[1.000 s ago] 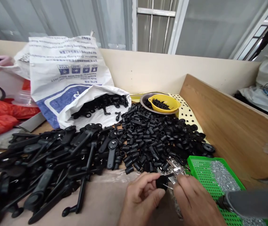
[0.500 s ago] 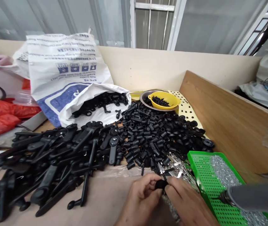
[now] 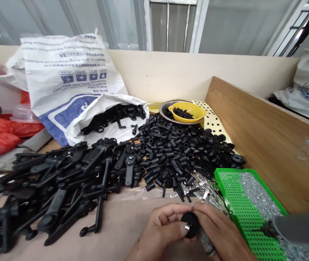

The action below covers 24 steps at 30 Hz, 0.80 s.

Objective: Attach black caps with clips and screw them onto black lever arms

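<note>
Your left hand (image 3: 158,233) has its thumb and fingers (image 3: 169,208) pinching a round black part (image 3: 191,219), low over the desk (image 3: 116,223). Your right hand (image 3: 215,228) curls its fingers in against the right edge of that part; whether they grip it too, you cannot tell from this view. A grey speckled thing (image 3: 207,243) shows just under your right fingers, too blurred to name.

Just beyond your fingers lie loose metal strips (image 3: 210,192) and ribbed black plugs (image 3: 180,191), with a heap of short black sleeves (image 3: 167,154) behind them. Right of your right fingers sits a green tray (image 3: 239,214) with small silvery pieces (image 3: 260,195), and a grey tool (image 3: 298,228) reaches over it. Well left of your left fingers, black crank handles (image 3: 55,204) lie piled up.
</note>
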Motion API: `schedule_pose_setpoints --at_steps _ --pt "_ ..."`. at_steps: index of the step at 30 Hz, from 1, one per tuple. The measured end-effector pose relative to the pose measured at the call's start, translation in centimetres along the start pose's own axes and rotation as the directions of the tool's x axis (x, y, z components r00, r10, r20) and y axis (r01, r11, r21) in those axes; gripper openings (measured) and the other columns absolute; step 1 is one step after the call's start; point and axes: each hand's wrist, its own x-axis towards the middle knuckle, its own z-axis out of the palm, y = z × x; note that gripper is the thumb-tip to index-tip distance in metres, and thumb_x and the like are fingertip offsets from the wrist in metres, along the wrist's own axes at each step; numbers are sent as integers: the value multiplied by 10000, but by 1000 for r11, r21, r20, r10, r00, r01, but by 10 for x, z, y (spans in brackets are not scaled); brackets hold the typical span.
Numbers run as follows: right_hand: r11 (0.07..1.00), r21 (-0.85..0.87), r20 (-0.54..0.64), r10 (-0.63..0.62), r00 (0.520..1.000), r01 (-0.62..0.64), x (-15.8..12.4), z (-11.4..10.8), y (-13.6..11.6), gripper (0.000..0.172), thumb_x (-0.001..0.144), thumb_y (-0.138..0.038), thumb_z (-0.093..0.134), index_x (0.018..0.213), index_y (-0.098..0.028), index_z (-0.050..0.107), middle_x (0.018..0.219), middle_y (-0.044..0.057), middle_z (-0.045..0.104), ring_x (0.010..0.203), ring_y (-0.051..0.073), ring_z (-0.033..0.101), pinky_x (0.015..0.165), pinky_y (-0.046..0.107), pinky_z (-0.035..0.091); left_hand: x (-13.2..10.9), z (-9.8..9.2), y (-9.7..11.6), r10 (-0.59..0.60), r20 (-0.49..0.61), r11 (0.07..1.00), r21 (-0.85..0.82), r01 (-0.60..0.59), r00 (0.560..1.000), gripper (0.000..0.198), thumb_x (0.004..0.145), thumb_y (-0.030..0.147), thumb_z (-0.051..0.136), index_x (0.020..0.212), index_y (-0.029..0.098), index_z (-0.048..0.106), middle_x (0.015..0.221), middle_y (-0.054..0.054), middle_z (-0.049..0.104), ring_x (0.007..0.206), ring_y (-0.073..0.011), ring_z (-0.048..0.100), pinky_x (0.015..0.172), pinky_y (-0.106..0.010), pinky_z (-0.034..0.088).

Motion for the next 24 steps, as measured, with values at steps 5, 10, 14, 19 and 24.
schedule_pose_setpoints --at_steps 5,10,14,19,24 --pt "993 -107 -63 -58 996 51 -17 21 5 347 942 -227 221 1037 -152 546 953 70 680 855 202 629 809 331 457 -1 -3 -2 -115 85 988 -91 122 990 265 600 156 829 839 169 715 687 -29 716 613 -162 690 556 -210 506" --pt "997 -50 -138 -57 989 51 -22 25 2 288 921 -161 262 1035 -160 526 917 63 673 853 198 616 834 329 430 1 -7 -11 -111 162 976 -167 138 981 262 597 158 833 839 155 733 685 -42 729 585 -161 700 524 -183 523" --pt "996 86 76 2 997 -9 -13 8 -4 222 932 -257 348 1070 -173 502 978 65 646 880 183 612 815 290 458 1 -8 -13 -146 169 970 -169 175 975 275 572 149 842 831 159 748 687 -41 739 543 -149 685 514 -198 545" --pt "994 107 -2 8 1000 -8 -11 7 -7 236 949 -275 283 918 -193 502 810 29 616 726 166 600 794 311 448 -4 -3 -7 -184 148 963 -169 208 972 273 545 143 860 798 150 757 685 -46 743 571 -132 682 532 -186 545" --pt "997 77 45 17 999 -21 -12 6 -10 248 941 -235 264 907 -190 506 823 26 634 743 160 610 845 306 404 -9 -4 -10 -113 141 981 -140 133 984 265 586 123 828 833 161 741 702 -35 740 576 -140 677 512 -189 527"
